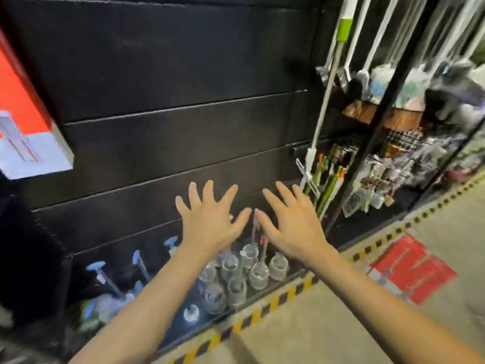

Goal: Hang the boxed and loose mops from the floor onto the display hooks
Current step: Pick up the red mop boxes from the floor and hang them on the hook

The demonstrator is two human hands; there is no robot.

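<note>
My left hand and my right hand are stretched out side by side, palms down and fingers spread, holding nothing, in front of the black slatted display wall. A red and white mop box lies flat on the floor to the right. Another red and white box hangs at the left edge of the wall. A loose mop with a white pole and green grip hangs at the wall's right end, its head low. More white-handled mops hang further right.
Clear plastic jars and blue-capped items stand on the low base shelf under my hands. Yellow-black hazard tape edges the shelf base along the concrete floor. Wire baskets with small goods fill the rack at right.
</note>
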